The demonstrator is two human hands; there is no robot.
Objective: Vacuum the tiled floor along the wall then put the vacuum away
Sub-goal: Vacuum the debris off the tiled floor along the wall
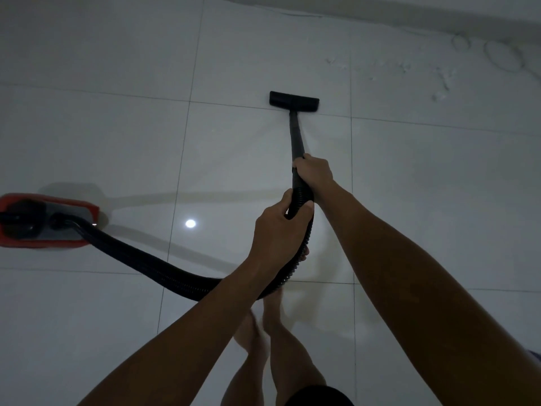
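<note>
Fingers of my right hand (314, 171) grip the wand (295, 136), my left hand (278, 230) the hose (146, 256); vacuuming underway, nozzle (293, 99) next pushes toward upper-right debris (439, 83).

A black floor head (294, 100) and black wand (295, 136) stand out against the pale grey-white floor (117, 127), whose glossy tiles are ruled by thin dark grout lines in a square grid. The ribbed hose (140, 259) is black too, its ridges catching faint highlights. At the left edge, the vacuum (44, 219) shows a red body with a grey top panel and black fittings. A small white light spot (190, 223) glints on the tile. The wall (380, 10) is off-white.
</note>
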